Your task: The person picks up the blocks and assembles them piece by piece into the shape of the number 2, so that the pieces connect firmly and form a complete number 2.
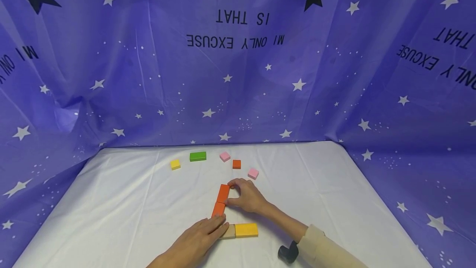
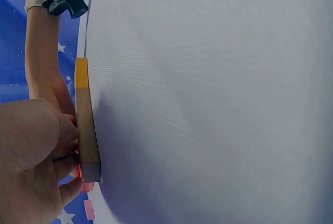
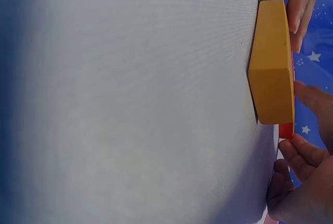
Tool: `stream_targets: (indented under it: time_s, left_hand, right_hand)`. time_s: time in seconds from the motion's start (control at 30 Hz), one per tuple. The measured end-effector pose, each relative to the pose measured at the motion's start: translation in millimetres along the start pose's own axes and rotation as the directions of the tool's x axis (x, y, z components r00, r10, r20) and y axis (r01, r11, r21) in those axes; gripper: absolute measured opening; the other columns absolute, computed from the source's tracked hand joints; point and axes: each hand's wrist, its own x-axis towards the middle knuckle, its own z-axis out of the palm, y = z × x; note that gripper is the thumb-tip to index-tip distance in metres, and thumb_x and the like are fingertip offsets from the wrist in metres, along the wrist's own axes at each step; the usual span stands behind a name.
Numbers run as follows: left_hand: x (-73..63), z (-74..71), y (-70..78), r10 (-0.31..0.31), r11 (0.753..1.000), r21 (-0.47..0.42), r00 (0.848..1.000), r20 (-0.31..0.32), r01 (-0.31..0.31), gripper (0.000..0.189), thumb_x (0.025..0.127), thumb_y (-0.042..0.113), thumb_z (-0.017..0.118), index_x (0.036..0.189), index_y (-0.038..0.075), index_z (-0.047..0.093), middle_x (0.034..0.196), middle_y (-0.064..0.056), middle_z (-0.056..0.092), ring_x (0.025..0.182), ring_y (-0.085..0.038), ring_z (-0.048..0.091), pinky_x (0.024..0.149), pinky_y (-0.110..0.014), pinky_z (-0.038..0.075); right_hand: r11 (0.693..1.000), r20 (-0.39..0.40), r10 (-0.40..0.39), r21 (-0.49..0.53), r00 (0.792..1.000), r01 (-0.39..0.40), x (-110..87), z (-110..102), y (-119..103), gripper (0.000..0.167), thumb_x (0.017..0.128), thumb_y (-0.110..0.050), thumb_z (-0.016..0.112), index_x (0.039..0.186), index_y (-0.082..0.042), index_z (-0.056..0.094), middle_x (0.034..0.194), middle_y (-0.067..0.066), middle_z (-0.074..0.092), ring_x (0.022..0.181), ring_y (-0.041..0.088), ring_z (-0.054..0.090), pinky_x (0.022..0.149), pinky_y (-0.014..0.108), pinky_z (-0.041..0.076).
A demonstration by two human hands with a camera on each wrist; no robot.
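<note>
Two orange blocks stand end to end in a slanting line in the head view. My right hand holds the far orange block, with the index finger at its far corner and the thumb by its near right corner. My left hand rests its outstretched fingers at the near end of the other orange block. Its thumb side partly covers a plain wooden block. A yellow block adjoins that wooden one, forming a row. In the left wrist view, the left fingers lie along the wooden block.
Farther back on the white-covered table are a small yellow block, a green block, a pink block, a small orange block and another pink block. A purple star-printed cloth surrounds the table.
</note>
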Motion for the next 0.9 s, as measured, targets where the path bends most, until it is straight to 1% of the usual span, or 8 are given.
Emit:
stream_targets:
  time_s: [0.23, 0.5, 0.6, 0.7, 0.9]
  left_hand:
    - [-0.4, 0.9, -0.4, 0.001, 1.000, 0.003, 1.000, -0.012, -0.001, 0.055, 0.083, 0.004, 0.075, 0.136, 0.001, 0.060, 0.139, -0.017, 0.056, 0.125, -0.029, 0.056, 0.096, -0.045, 0.051]
    - [-0.2, 0.1, 0.1, -0.009, 1.000, -0.001, 1.000, 0.002, 0.009, 0.054, 0.084, 0.006, 0.074, 0.137, 0.002, 0.059, 0.140, -0.016, 0.055, 0.126, -0.029, 0.055, 0.097, -0.045, 0.050]
    - [-0.4, -0.1, 0.2, -0.013, 1.000, -0.002, 1.000, 0.013, 0.013, 0.055, 0.085, 0.007, 0.074, 0.137, 0.002, 0.058, 0.141, -0.016, 0.055, 0.127, -0.029, 0.055, 0.098, -0.046, 0.050]
    - [-0.6, -0.1, 0.3, -0.011, 1.000, -0.006, 1.000, 0.018, 0.011, 0.055, 0.085, 0.006, 0.074, 0.138, 0.002, 0.058, 0.141, -0.017, 0.054, 0.127, -0.029, 0.054, 0.098, -0.045, 0.050]
    - [-0.6, -0.9, 0.3, -0.007, 1.000, -0.001, 1.000, 0.013, 0.007, 0.055, 0.085, 0.006, 0.073, 0.138, 0.002, 0.058, 0.141, -0.017, 0.054, 0.126, -0.028, 0.055, 0.098, -0.045, 0.049]
  right_hand:
    - [1.000, -0.005, -0.008, -0.001, 1.000, 0.008, -0.5, 0, -1, 0.052, 0.080, -0.034, 0.083, 0.121, -0.008, 0.066, 0.115, 0.002, 0.067, 0.106, 0.024, 0.056, 0.095, 0.040, 0.046]
    - [1.000, -0.014, -0.014, 0.000, 1.000, 0.014, -3.2, 1, -1, 0.053, 0.080, -0.034, 0.083, 0.122, -0.008, 0.065, 0.115, 0.003, 0.065, 0.106, 0.023, 0.056, 0.094, 0.040, 0.046]
    - [1.000, -0.017, -0.016, 0.018, 1.000, 0.016, -4.3, 0, 2, 0.055, 0.081, -0.036, 0.083, 0.125, -0.008, 0.064, 0.116, 0.004, 0.064, 0.105, 0.021, 0.056, 0.094, 0.038, 0.047]
    - [0.998, -0.033, -0.018, 0.061, 0.999, 0.020, -5.6, -2, 5, 0.054, 0.082, -0.035, 0.082, 0.125, -0.007, 0.064, 0.116, 0.005, 0.064, 0.102, 0.021, 0.056, 0.092, 0.038, 0.048]
    - [0.990, -0.086, 0.010, 0.143, 0.996, 0.002, -7.8, -12, 15, 0.044, 0.085, -0.025, 0.081, 0.122, -0.006, 0.066, 0.117, 0.005, 0.065, 0.102, 0.023, 0.059, 0.092, 0.040, 0.051]
